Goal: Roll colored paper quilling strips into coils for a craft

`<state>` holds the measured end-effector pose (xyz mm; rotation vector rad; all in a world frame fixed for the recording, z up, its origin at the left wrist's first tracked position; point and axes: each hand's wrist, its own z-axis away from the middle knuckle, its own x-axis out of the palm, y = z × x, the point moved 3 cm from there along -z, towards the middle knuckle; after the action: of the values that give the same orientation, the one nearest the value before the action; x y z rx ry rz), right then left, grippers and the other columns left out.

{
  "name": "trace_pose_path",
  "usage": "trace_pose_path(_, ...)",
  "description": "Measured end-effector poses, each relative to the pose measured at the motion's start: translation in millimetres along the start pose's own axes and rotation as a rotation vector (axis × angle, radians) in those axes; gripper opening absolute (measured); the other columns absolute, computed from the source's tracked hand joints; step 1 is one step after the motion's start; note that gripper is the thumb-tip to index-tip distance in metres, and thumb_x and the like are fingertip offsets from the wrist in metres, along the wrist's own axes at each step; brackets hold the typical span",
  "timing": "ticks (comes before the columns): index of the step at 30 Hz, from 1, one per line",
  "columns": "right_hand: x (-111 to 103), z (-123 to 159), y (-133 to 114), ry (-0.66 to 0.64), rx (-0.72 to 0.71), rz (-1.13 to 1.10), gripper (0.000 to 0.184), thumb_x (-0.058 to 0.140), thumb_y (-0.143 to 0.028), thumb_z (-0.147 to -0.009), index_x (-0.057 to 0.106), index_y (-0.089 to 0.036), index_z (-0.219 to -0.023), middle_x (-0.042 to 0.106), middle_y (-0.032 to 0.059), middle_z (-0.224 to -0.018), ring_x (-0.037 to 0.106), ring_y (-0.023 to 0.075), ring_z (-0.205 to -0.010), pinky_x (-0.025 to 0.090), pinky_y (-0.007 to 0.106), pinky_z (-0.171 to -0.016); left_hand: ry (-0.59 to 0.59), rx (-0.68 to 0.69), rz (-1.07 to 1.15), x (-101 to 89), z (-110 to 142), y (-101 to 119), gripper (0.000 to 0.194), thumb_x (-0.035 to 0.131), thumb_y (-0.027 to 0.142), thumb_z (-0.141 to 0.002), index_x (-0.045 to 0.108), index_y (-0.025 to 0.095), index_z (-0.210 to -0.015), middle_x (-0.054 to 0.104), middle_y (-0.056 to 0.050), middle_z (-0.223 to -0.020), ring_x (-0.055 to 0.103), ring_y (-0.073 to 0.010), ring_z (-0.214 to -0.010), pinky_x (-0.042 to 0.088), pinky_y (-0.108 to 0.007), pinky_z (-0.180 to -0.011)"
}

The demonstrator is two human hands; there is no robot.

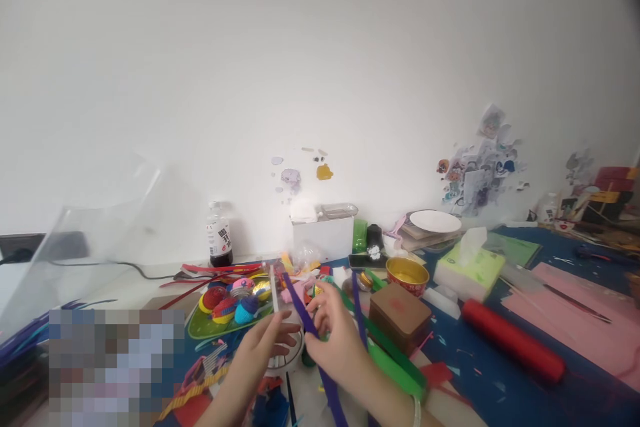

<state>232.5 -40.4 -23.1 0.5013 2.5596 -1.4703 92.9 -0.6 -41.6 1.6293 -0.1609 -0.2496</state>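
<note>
Low in the middle of the head view, my left hand [267, 341] pinches a thin pale strip [273, 290] that stands almost upright. My right hand [336, 333] is closed round a long purple paper strip [300, 307], which runs from near the pale strip down past my wrist to the lower edge. The two hands are close together, above a white round container [289, 355]. A bracelet sits on my right wrist [416, 410].
A green tray [205, 327] of several coloured woven balls lies left of my hands. A brown box [399, 310], a gold bowl [407, 275], a tissue pack [470, 271], a red roll [513, 340], pink sheets [585, 313], a dark bottle [219, 235] and a clear plastic sheet [90, 233] surround them.
</note>
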Motion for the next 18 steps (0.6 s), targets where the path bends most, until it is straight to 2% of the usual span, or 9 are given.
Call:
trace_pose_path(3, 16, 15, -5, -0.138, -0.066, 0.013, 0.073, 0.051, -0.002, -0.062, 0.029, -0.027, -0.127, 0.052, 0.0024, -0.096, 0.05, 0.0117, -0.07, 0.045, 0.024, -0.065, 0.084, 0.004, 0.1, -4.8, 1, 2, 0.043, 0.048, 0.05, -0.074, 0.055, 0.014, -0.097, 0.069, -0.007, -0.079, 0.064, -0.0212, -0.073, 0.051, -0.031, -0.065)
trace_pose_path(5, 24, 24, -6, -0.218, -0.085, 0.025, 0.075, 0.054, -0.004, -0.063, 0.028, -0.027, -0.129, 0.052, 0.0027, -0.098, 0.05, 0.012, -0.071, 0.045, 0.024, -0.066, 0.156, -0.003, 0.072, -10.5, 2, 3, 0.035, 0.048, 0.046, -0.074, 0.055, 0.016, -0.091, 0.067, -0.004, -0.072, 0.064, -0.0193, -0.067, 0.051, -0.03, -0.061)
trace_pose_path(8, 26, 27, -9, -0.266, -0.111, 0.058, 0.062, 0.056, -0.009, -0.065, 0.036, -0.025, -0.122, 0.052, 0.0026, -0.096, 0.05, 0.0119, -0.068, 0.044, 0.024, -0.065, 0.17, 0.011, -0.019, -15.3, 1, 4, 0.026, 0.05, 0.042, -0.072, 0.054, 0.017, -0.081, 0.059, 0.003, -0.057, 0.059, -0.015, -0.055, 0.047, -0.025, -0.053)
trace_pose_path(10, 18, 21, -11, -0.203, -0.154, 0.116, 0.039, 0.055, -0.012, -0.07, 0.046, -0.022, -0.106, 0.052, 0.0022, -0.091, 0.05, 0.0132, -0.071, 0.043, 0.025, -0.067, 0.122, 0.022, -0.047, -13.3, 1, 2, 0.023, 0.053, 0.041, -0.07, 0.052, 0.018, -0.073, 0.052, 0.007, -0.047, 0.053, -0.0123, -0.045, 0.043, -0.022, -0.046)
trace_pose_path(12, 6, 12, -13, -0.1, -0.231, 0.173, 0.015, 0.048, -0.011, -0.076, 0.049, -0.02, -0.088, 0.051, 0.0029, -0.088, 0.05, 0.0153, -0.079, 0.042, 0.027, -0.071, 0.016, 0.014, -0.077, -6.7, 0, -1, 0.026, 0.053, 0.044, -0.07, 0.049, 0.019, -0.067, 0.045, 0.009, -0.039, 0.043, -0.0095, -0.034, 0.036, -0.021, -0.039)
trace_pose_path(13, -1, 7, -14, -0.062, -0.269, 0.188, 0.01, 0.046, -0.01, -0.078, 0.048, -0.019, -0.08, 0.05, 0.0033, -0.088, 0.049, 0.016, -0.084, 0.041, 0.028, -0.075, -0.048, 0.006, -0.091, -2.5, 0, -4, 0.029, 0.051, 0.047, -0.07, 0.048, 0.019, -0.067, 0.042, 0.01, -0.036, 0.038, -0.0082, -0.03, 0.033, -0.021, -0.036)
trace_pose_path(15, -12, -1, -13, -0.051, -0.289, 0.215, 0.011, 0.045, -0.009, -0.08, 0.048, -0.019, -0.076, 0.05, 0.004, -0.091, 0.049, 0.0165, -0.089, 0.04, 0.029, -0.078, -0.163, -0.006, -0.12, 5.6, 0, -10, 0.035, 0.046, 0.054, -0.071, 0.047, 0.019, -0.071, 0.037, 0.012, -0.034, 0.03, -0.0064, -0.027, 0.027, -0.019, -0.034)
trace_pose_path(18, -19, -7, -12, -0.156, -0.279, 0.226, 0.013, 0.046, -0.008, -0.081, 0.048, -0.019, -0.075, 0.053, 0.0027, -0.09, 0.049, 0.0159, -0.09, 0.04, 0.029, -0.08, -0.244, -0.001, -0.178, 12.5, 2, -13, 0.039, 0.043, 0.056, -0.072, 0.047, 0.019, -0.078, 0.034, 0.013, -0.032, 0.024, -0.0057, -0.028, 0.022, -0.019, -0.035)
